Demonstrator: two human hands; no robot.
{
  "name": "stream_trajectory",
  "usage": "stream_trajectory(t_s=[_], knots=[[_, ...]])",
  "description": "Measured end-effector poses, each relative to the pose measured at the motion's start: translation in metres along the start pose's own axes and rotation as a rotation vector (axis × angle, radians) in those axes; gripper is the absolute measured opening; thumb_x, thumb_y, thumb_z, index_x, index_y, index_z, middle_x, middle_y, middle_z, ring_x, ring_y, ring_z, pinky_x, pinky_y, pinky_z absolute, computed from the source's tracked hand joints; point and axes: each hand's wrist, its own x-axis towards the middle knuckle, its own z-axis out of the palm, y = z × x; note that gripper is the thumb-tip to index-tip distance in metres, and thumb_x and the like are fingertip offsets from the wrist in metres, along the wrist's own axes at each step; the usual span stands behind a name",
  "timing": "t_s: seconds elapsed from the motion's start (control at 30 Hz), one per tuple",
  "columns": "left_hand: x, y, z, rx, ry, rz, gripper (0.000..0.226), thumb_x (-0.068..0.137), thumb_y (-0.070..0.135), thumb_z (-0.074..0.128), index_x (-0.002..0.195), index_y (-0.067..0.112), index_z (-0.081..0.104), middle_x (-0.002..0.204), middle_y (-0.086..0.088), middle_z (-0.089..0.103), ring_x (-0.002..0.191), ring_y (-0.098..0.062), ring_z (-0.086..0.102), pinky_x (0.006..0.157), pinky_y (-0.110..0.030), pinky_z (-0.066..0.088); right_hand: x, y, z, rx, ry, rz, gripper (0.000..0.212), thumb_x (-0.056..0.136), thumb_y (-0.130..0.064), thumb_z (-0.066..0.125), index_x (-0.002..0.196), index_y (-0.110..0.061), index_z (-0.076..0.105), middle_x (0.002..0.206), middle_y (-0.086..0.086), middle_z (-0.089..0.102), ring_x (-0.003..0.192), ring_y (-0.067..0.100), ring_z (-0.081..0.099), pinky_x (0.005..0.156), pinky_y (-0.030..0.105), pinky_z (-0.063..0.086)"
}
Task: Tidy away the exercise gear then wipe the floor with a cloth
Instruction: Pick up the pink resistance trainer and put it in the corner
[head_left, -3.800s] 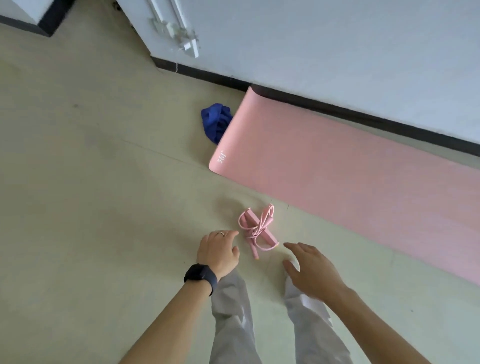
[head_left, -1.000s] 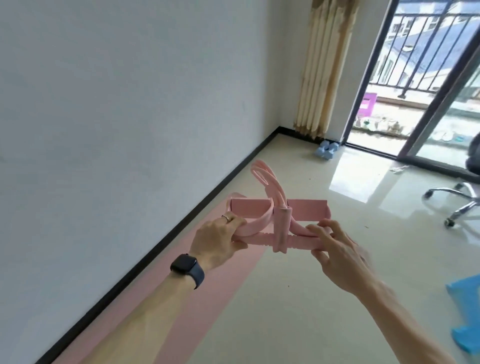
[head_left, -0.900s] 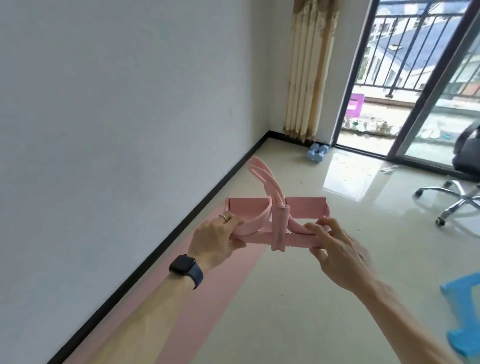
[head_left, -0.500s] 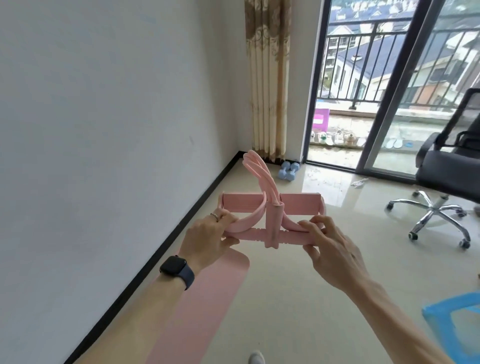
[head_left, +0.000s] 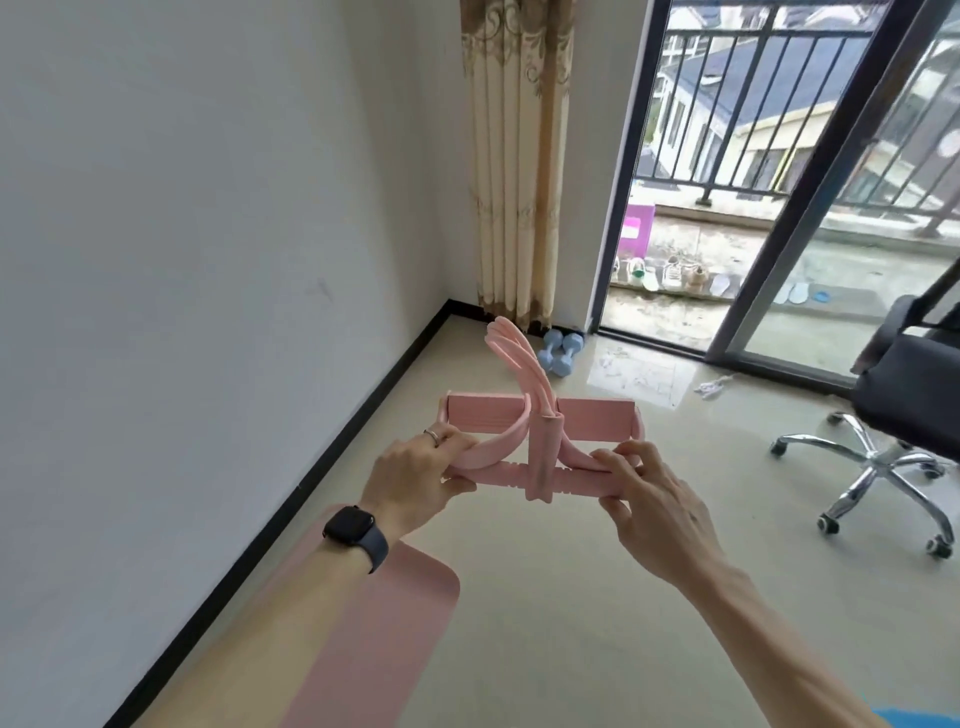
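Beige floor (head_left: 571, 613), pink ribbed-bar pedal puller (head_left: 540, 470)

On my feed the left hand (head_left: 415, 483) wears a thin silver ring (head_left: 432, 435) on one finger. Its wrist carries a black rounded-rectangular smartwatch (head_left: 349, 525) with a dark screen, on a dark navy strap (head_left: 378, 552). Both forearms (head_left: 280, 623) are bare.

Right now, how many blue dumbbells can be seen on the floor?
2. The left dumbbell and the right dumbbell lie side by side at the foot of the curtain. The pink pedal puller held in front covers floor near them, so another may be hidden.
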Motion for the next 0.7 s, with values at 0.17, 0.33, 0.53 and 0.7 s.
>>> stream_trajectory(t_s=[0.17,0.33,0.53,0.7], knots=[[0.098,-0.026,0.032,0.026,-0.027,0.003,0.057,0.069,0.036,0.088,0.119,0.035,0.062,0.111,0.014,0.065,0.073,-0.017,0.067,0.053,-0.027,0.041,0.098,0.037,0.018,0.008,-0.08,0.034,0.05,0.091,-0.031,0.063,0.137,-0.04,0.044,0.133,-0.011,0.038,0.105,0.021,0.059,0.073,0.031,0.045],[0.204,-0.059,0.073,0.062,-0.108,-0.017,0.067,0.067,0.04,0.089,0.124,0.041,0.055,0.111,0.015,0.065,0.071,-0.016,0.066,0.051,-0.028,0.046,0.217,0.082,0.049,0.024,-0.165,0.021,0.051,0.092,-0.033,0.062,0.138,-0.041,0.044,0.135,-0.011,0.039,0.104,0.018,0.059,0.069,0.026,0.038],[0.333,-0.104,0.108,0.065,-0.22,-0.167,0.06,0.08,0.045,0.077,0.134,0.044,0.052,0.128,0.017,0.057,0.086,-0.019,0.066,0.063,-0.028,0.045,0.368,0.122,0.077,0.06,-0.309,-0.02,0.053,0.094,-0.034,0.059,0.142,-0.043,0.039,0.137,-0.012,0.035,0.104,0.014,0.058,0.066,0.022,0.035],[0.411,-0.136,0.123,-0.01,-0.317,-0.308,0.058,0.086,0.048,0.068,0.139,0.047,0.045,0.138,0.021,0.048,0.103,-0.017,0.063,0.071,-0.026,0.039,0.475,0.138,0.09,0.062,-0.452,-0.073,0.055,0.095,-0.034,0.057,0.144,-0.044,0.035,0.137,-0.012,0.034,0.109,0.015,0.057,0.069,0.023,0.034]])
